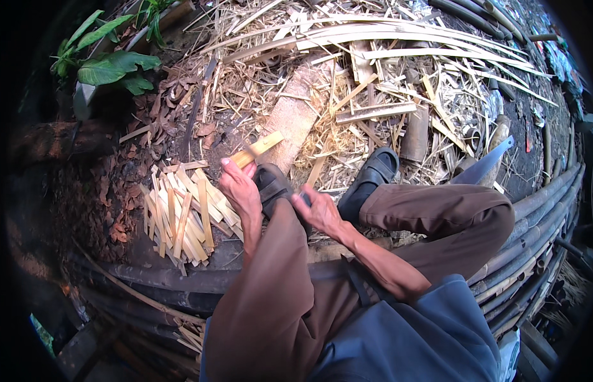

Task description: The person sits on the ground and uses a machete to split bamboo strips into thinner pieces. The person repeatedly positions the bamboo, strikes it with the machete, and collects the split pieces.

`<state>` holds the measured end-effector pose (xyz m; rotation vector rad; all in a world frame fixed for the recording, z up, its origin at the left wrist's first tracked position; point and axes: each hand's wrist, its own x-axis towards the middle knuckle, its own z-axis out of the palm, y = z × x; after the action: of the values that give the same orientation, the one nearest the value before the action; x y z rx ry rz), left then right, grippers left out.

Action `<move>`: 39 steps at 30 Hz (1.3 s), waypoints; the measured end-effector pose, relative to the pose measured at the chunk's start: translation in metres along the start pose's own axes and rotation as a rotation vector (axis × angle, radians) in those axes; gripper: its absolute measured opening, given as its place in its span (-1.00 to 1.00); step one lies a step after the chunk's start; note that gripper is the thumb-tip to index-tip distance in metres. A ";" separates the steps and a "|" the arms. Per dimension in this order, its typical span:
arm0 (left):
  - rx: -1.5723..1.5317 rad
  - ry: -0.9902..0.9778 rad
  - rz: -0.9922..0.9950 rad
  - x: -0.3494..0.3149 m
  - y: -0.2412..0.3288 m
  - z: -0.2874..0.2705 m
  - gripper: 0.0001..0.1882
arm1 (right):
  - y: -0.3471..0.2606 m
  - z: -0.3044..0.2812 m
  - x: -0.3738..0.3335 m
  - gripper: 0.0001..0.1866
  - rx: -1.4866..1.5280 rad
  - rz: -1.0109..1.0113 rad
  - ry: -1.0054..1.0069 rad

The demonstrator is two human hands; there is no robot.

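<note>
Left hand (240, 191) grips bamboo strip (261, 148) — right hand (319, 211) just beside.

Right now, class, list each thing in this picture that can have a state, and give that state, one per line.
Left hand: closed on the bamboo strip.
Bamboo strip: held, tilted up and away.
Right hand: closed; what it grips is hidden.
Pile of cut strips: lying loose on the ground.
Big knife: lying unheld by the right knee.

Cut slat pile (182, 216) blocks left; knee (280, 223) crowds hands; open litter ahead.
</note>
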<state>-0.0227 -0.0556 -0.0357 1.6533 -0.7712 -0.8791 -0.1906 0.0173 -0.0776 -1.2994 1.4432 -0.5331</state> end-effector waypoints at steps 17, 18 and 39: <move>-0.135 0.003 0.022 0.012 0.004 0.001 -0.28 | 0.052 -0.010 0.023 -0.47 -0.050 0.196 0.036; -0.231 0.006 0.098 0.011 -0.002 0.007 -0.28 | 0.050 -0.015 0.023 -0.46 -0.045 0.191 0.040; -0.755 -0.614 -0.769 0.046 -0.010 -0.074 -0.11 | 0.037 -0.023 0.022 -0.51 -0.343 0.086 0.049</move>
<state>0.0649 -0.0555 -0.0410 0.9559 -0.0878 -1.9874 -0.2234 0.0013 -0.1105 -1.4898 1.6750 -0.2681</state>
